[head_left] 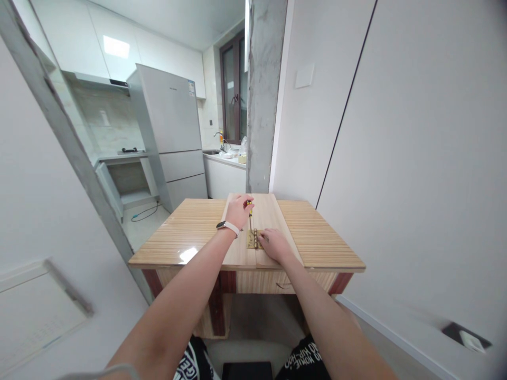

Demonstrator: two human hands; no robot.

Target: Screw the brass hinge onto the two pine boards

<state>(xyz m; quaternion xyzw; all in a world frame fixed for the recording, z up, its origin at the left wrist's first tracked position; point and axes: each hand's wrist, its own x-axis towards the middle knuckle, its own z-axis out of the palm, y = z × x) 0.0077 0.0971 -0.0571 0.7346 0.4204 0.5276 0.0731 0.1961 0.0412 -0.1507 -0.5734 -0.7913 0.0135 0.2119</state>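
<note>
Two pale wooden boards [241, 248] lie side by side on a striped wooden table [190, 227], joined by a small brass hinge [252, 240]. My left hand [238, 211], with a white band on its wrist, is closed around a thin screwdriver [250, 210] with a yellow and black handle, which stands over the hinge. My right hand [273, 244] rests on the right board just beside the hinge, fingers curled down against the hinge's edge. Whether it pinches anything small is hidden.
A white wall [415, 158] stands close on the right and a concrete pillar [263, 95] just behind the table. A kitchen with a grey refrigerator [170, 132] and a sink counter [224, 158] lies beyond on the left. A drawer front [277, 282] shows under the tabletop.
</note>
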